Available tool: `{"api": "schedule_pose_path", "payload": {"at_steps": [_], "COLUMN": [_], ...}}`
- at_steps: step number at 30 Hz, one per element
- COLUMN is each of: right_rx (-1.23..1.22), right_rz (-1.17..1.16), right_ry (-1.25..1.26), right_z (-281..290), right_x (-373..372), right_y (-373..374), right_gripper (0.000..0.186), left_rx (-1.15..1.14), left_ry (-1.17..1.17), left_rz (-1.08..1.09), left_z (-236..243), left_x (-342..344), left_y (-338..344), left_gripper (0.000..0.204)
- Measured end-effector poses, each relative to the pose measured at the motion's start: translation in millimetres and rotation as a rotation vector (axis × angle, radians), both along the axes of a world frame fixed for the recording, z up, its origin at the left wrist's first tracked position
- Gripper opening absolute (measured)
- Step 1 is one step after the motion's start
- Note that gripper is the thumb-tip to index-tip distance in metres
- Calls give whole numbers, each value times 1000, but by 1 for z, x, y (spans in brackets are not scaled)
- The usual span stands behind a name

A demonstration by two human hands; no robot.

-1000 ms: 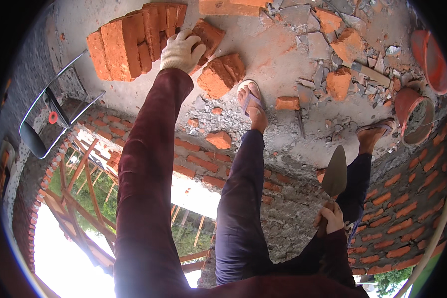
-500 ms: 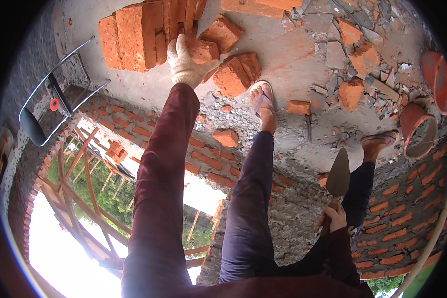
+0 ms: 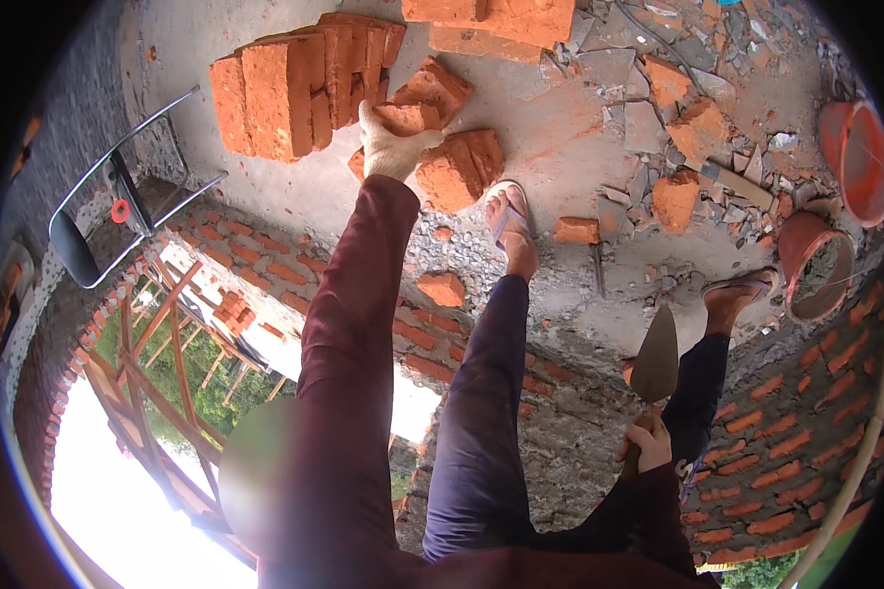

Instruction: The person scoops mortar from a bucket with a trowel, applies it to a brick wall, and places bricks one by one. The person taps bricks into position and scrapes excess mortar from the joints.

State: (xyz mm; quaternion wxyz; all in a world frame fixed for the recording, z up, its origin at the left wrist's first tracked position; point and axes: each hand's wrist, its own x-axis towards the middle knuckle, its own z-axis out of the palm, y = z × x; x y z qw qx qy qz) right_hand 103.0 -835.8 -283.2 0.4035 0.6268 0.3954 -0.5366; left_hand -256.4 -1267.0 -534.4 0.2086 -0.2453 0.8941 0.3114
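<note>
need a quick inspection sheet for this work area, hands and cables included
Surface: grey floor, dusty, with reddish smears.
Job's things: bricks standing packed together, more lying loose beside them; one trowel.
Clutter: broken tiles and brick chunks scattered near the sandalled feet.
Left hand: gloved, thumb and fingers around a brick.
Right hand: bare, gripping the trowel's handle.
Cables: thin dark strand among the tiles; cable or rod unclear.
Surroundings: two reddish buckets, brick wall.
</note>
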Motion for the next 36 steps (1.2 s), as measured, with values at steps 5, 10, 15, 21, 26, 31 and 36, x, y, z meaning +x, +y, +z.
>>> {"api": "schedule_pose_path", "payload": {"at_steps": [5, 10, 15, 21, 26, 31, 36], "right_rx": [-47, -20, 18, -32, -40, 48, 232], "right_rz": [-32, -46, -80, -86, -73, -208, -84], "right_ry": [43, -10, -8, 43, 152, 429, 837], "right_z": [2, -11, -7, -13, 4, 55, 136], "right_x": [3, 13, 1, -6, 0, -28, -59], "right_y": [10, 6, 5, 21, 34, 31, 93], "right_gripper": [18, 19, 20, 23, 24, 37, 74], "left_rx": [80, -22, -411, -679, -541, 607, 1394], "left_ry": [-30, -258, -16, -157, -60, -176, -699], "left_rz": [-45, -174, -439, -687, -431, 101, 341], "left_z": [51, 45, 13, -29, 44, 191, 373], "left_x": [22, 4, -20, -57, -30, 15, 92], "left_y": [19, 131, 113, 30, 49, 124, 335], "left_gripper": [131, 135, 140, 121, 106, 86, 88]}}
